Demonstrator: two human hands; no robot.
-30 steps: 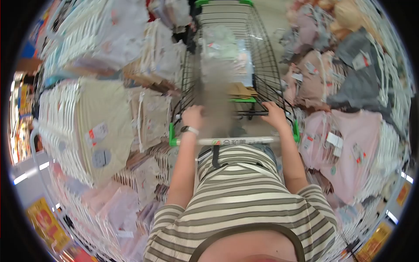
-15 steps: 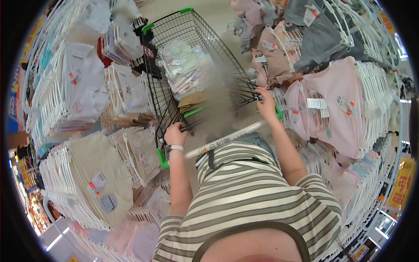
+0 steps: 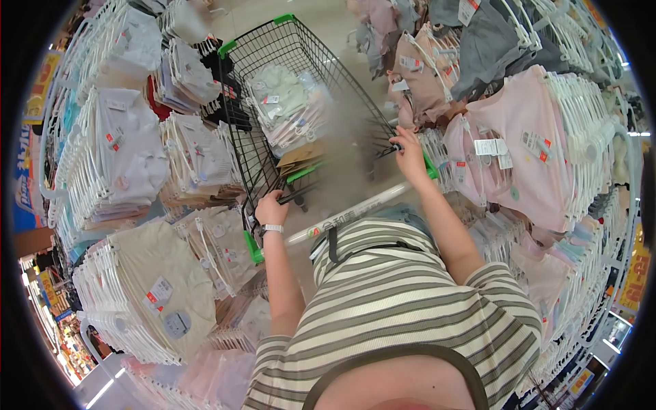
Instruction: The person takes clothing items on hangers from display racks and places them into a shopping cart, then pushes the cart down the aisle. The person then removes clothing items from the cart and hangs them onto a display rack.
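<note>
A black wire shopping cart [image 3: 240,147] with green corner pieces stands in front of me. My left hand [image 3: 271,210], with a white wristband [image 3: 272,228], is closed on the cart's left side rim, near its handle bar [image 3: 348,213]. On the opposite rim, my right hand [image 3: 410,154] is closed too, its fingers partly raised. Inside the cart lies a stack of pale garments [image 3: 283,89] on hangers, with white tags. Closer to me in the basket is a brown flat item [image 3: 298,158]. A blurred patch hides part of the basket's middle.
Racks of hanging garments line both sides closely: white ones [image 3: 130,150] and cream ones [image 3: 157,260] on the left, pink ones [image 3: 516,150] and grey ones [image 3: 488,55] on the right. Pale floor [image 3: 335,31] shows beyond the cart. Yellow signs [image 3: 635,277] hang at the edges.
The view has tilted slightly: the left racks sit lower and the right racks higher. Both hands stay on the cart rims, and the right one has shifted slightly up and left in view.
</note>
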